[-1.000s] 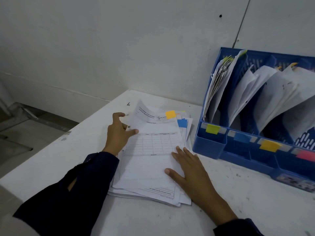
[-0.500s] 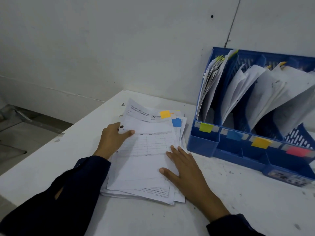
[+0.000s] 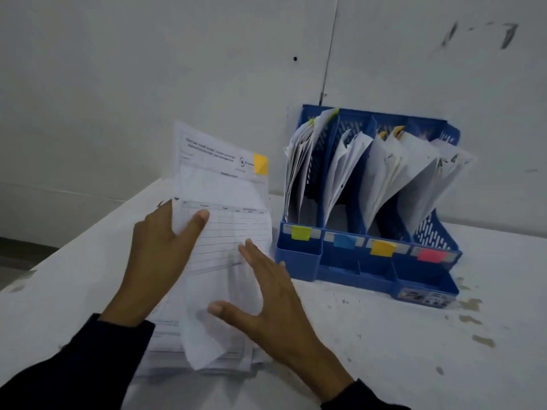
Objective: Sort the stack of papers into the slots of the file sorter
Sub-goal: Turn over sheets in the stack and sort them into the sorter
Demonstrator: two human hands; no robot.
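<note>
My left hand [image 3: 159,255] pinches the left edge of a printed sheet [image 3: 225,208], thumb on its face, and holds it up off the stack. An orange-yellow sticky tab [image 3: 261,163] marks the sheet's top right corner. The stack of papers [image 3: 219,359] lies on the white table [image 3: 384,335] below, mostly covered by the lifted sheet. My right hand [image 3: 266,294] hovers with fingers spread in front of the sheet's lower part. The blue file sorter [image 3: 367,261] stands to the right against the wall, its slots holding papers and tagged yellow, blue, orange and pink.
The white wall [image 3: 177,69] runs close behind the table. The table's left edge [image 3: 59,255] drops off toward a darker floor. Stains speckle the tabletop right of the sorter.
My left hand has lifted the top sheet from flat on the stack to nearly upright. My right hand has come off the stack and now hovers. The view has tilted upward.
</note>
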